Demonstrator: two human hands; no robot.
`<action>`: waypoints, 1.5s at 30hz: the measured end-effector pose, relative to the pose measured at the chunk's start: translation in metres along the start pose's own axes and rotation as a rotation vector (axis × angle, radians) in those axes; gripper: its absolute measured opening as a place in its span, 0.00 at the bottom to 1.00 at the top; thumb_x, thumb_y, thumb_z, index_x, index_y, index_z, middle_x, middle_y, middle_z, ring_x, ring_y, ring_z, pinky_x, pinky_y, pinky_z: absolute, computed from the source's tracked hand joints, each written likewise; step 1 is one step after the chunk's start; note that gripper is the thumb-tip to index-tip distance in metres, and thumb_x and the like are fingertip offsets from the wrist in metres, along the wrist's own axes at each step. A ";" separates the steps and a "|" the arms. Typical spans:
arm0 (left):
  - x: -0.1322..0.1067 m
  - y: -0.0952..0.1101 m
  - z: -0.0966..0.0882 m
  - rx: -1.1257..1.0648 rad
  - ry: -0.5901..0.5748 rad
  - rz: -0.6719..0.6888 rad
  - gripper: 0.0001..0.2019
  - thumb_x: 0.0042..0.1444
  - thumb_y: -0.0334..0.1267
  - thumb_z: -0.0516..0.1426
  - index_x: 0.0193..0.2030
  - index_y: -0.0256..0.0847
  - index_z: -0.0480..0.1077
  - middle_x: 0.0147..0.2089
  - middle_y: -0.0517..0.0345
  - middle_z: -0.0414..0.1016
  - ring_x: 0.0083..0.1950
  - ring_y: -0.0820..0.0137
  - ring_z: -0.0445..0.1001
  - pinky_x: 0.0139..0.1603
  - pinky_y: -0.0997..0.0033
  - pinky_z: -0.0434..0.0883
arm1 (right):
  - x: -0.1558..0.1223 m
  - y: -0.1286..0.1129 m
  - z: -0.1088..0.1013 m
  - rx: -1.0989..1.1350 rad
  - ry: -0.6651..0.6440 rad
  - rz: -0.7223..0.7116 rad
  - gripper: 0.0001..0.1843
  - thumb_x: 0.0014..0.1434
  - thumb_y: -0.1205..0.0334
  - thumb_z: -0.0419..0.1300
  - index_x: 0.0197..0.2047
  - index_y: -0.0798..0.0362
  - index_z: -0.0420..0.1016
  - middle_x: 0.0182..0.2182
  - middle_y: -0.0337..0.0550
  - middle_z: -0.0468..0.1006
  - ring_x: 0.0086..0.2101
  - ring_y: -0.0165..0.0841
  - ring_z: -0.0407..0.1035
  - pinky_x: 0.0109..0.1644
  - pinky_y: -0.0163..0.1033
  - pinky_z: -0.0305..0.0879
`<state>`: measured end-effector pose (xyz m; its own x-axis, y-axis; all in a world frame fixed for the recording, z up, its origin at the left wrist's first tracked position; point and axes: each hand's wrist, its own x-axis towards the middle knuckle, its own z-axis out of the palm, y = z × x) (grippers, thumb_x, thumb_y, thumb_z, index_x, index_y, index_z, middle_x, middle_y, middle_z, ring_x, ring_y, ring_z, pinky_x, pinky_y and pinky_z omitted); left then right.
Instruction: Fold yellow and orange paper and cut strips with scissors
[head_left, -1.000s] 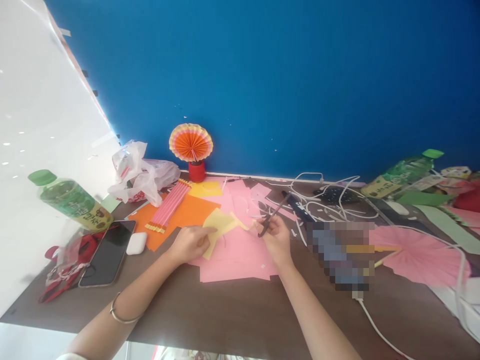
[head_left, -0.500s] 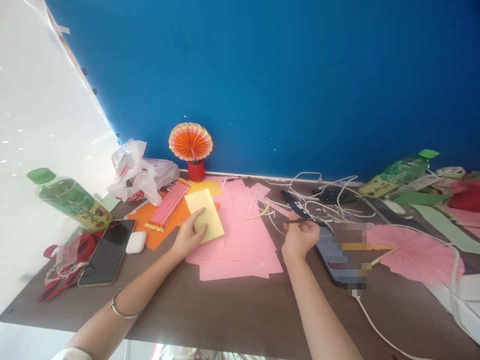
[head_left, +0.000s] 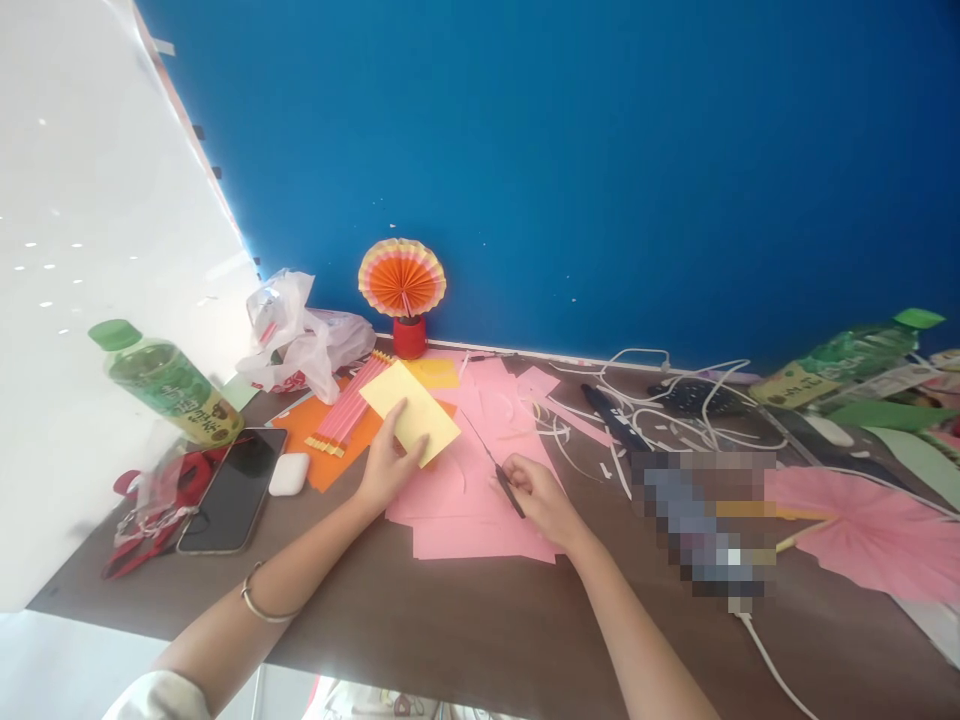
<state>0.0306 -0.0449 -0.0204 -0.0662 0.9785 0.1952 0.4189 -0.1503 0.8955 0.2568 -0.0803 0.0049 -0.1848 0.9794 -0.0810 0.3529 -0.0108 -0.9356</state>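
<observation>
My left hand (head_left: 390, 462) pinches a yellow paper rectangle (head_left: 411, 410) by its near edge, holding it tilted just above the pink paper sheets (head_left: 480, 500) spread on the brown table (head_left: 465, 620). My right hand (head_left: 538, 492) is closed round the handles of a pair of scissors (head_left: 491, 463), whose thin blades point up and left toward the yellow paper without touching it. A thin bangle sits on my left wrist.
Orange paper (head_left: 319, 430) and a folded pink strip bundle (head_left: 349, 408) lie left, beside a phone (head_left: 234, 492), earbud case (head_left: 289, 474), green bottle (head_left: 169, 385) and plastic bag (head_left: 300, 340). A paper fan in a red holder (head_left: 403, 290) stands at the wall. White cables (head_left: 675, 400), a pink fan (head_left: 862, 530) and another bottle (head_left: 847, 355) lie right.
My right hand moved left from the cables onto the pink sheets, the scissors now pointing at the yellow paper. My left hand still holds that paper, raised slightly. The camera shifted a little.
</observation>
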 end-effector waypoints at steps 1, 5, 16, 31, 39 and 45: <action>0.001 0.000 0.000 -0.011 0.014 -0.004 0.30 0.54 0.44 0.55 0.62 0.42 0.52 0.59 0.48 0.62 0.48 0.63 0.69 0.44 0.65 0.69 | 0.000 0.001 0.000 -0.024 0.001 0.003 0.22 0.45 0.50 0.63 0.21 0.50 0.52 0.18 0.29 0.50 0.20 0.24 0.46 0.23 0.32 0.43; 0.001 0.001 0.002 -0.022 0.041 -0.008 0.29 0.53 0.42 0.56 0.61 0.41 0.54 0.60 0.49 0.61 0.55 0.61 0.66 0.51 0.64 0.67 | -0.001 0.003 0.001 -0.163 0.008 0.021 0.22 0.47 0.49 0.60 0.21 0.50 0.51 0.17 0.29 0.51 0.21 0.25 0.47 0.24 0.32 0.43; -0.008 0.008 0.006 -0.079 -0.087 -0.033 0.30 0.53 0.43 0.56 0.62 0.43 0.52 0.59 0.50 0.62 0.41 0.67 0.71 0.41 0.66 0.70 | 0.000 0.000 0.002 -0.018 -0.099 0.105 0.22 0.49 0.48 0.59 0.21 0.51 0.50 0.19 0.29 0.49 0.21 0.25 0.48 0.25 0.33 0.45; -0.011 0.015 0.007 -0.057 -0.065 -0.022 0.29 0.52 0.43 0.56 0.61 0.43 0.55 0.57 0.52 0.64 0.30 0.74 0.66 0.36 0.70 0.70 | -0.001 -0.019 0.000 0.057 -0.166 0.128 0.22 0.51 0.46 0.57 0.19 0.51 0.53 0.16 0.31 0.56 0.20 0.26 0.53 0.26 0.35 0.50; -0.011 0.017 0.006 -0.064 -0.064 -0.023 0.29 0.52 0.42 0.56 0.62 0.45 0.54 0.57 0.53 0.63 0.30 0.75 0.66 0.34 0.71 0.70 | 0.000 -0.016 -0.001 0.073 -0.206 0.129 0.21 0.52 0.47 0.56 0.20 0.52 0.54 0.16 0.31 0.58 0.20 0.26 0.55 0.26 0.35 0.48; -0.011 0.017 0.006 -0.072 -0.059 0.007 0.29 0.53 0.42 0.56 0.62 0.44 0.54 0.58 0.51 0.63 0.37 0.70 0.70 0.37 0.70 0.70 | 0.001 -0.015 -0.003 0.076 -0.232 0.140 0.19 0.52 0.49 0.57 0.21 0.52 0.56 0.16 0.32 0.59 0.20 0.26 0.55 0.25 0.35 0.47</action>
<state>0.0440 -0.0574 -0.0103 -0.0090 0.9837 0.1798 0.3532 -0.1651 0.9209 0.2540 -0.0787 0.0197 -0.3471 0.8953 -0.2792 0.3212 -0.1662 -0.9323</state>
